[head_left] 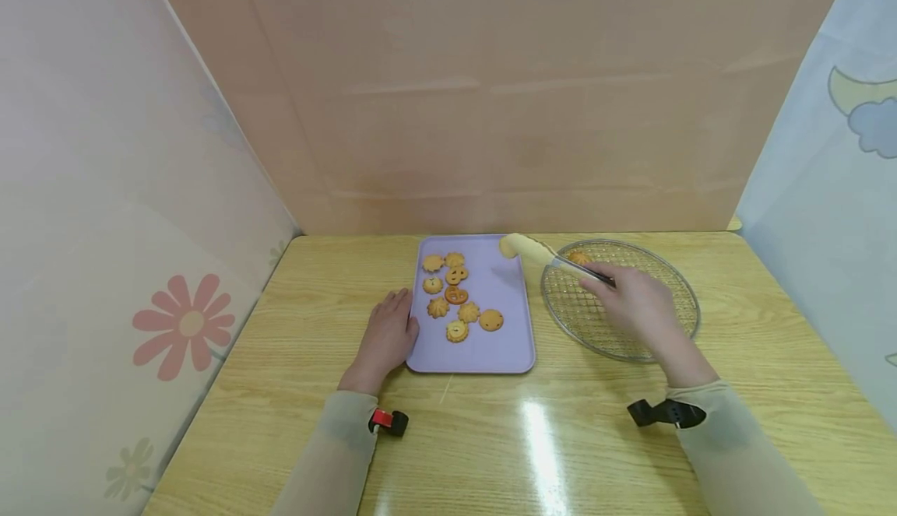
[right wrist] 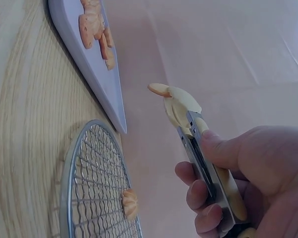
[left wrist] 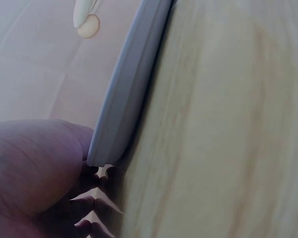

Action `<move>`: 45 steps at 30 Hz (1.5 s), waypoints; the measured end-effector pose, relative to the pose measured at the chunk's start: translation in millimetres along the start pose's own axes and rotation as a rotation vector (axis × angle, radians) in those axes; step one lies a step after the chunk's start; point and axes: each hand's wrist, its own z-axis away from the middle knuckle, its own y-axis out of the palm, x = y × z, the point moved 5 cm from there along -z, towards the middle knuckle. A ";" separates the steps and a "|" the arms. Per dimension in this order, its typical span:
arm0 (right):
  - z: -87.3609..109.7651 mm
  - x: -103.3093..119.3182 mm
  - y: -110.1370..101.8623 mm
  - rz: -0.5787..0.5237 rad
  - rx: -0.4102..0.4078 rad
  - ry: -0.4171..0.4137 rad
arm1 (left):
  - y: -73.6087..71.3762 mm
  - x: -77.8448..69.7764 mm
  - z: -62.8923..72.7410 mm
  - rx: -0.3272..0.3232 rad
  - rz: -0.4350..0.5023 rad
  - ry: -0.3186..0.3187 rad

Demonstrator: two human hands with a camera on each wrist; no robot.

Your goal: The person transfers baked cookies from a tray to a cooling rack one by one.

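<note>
Lilac tray (head_left: 508, 349) beside our left hand (head_left: 389, 332), fingers relaxed. Our right hand (head_left: 641, 303) grips tongs (head_left: 541, 252); cookie (right wrist: 158, 89) pinched between tong tips, ahead of our fingers, raised near tray's far right corner.

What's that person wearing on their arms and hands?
Pale beige sleeves. A red patch and small black block show on the left, a black strap and another black block on the right. The left hand and right hand wear no gloves.
</note>
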 end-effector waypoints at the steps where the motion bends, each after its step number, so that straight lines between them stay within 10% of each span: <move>1: 0.5 -1.4 -0.7 -0.006 -0.001 0.005 | 0.0 -0.2 0.0 -0.001 -0.001 0.001; 45: 19.7 -85.6 -42.1 -0.043 -0.062 0.131 | 0.0 -1.1 0.3 0.010 -0.013 -0.019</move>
